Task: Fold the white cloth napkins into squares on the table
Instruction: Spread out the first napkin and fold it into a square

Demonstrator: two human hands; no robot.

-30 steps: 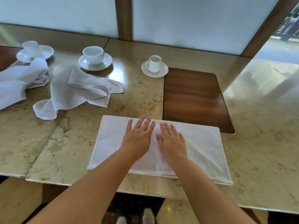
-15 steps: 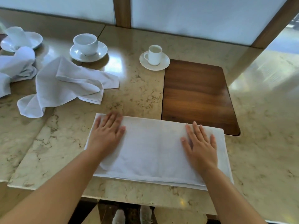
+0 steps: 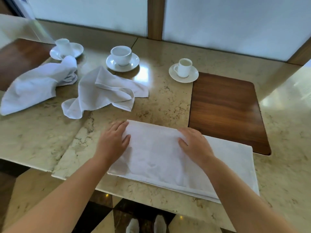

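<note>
Here I see my left hand (image 3: 112,142) with its fingers curled over the left edge of the folded napkin (image 3: 161,158), my right hand (image 3: 195,145) resting flat on its middle, and two crumpled napkins (image 3: 104,93) beyond the left hand.

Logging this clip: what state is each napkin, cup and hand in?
Near napkin: folded into a flat rectangle, not yet square.
Middle napkin: crumpled, unfolded.
Left napkin: crumpled, unfolded.
Three cups: upright on saucers.
Left hand: at near napkin's left end, fingers bent at the edge.
Right hand: resting on near napkin, fingers bent.
</note>
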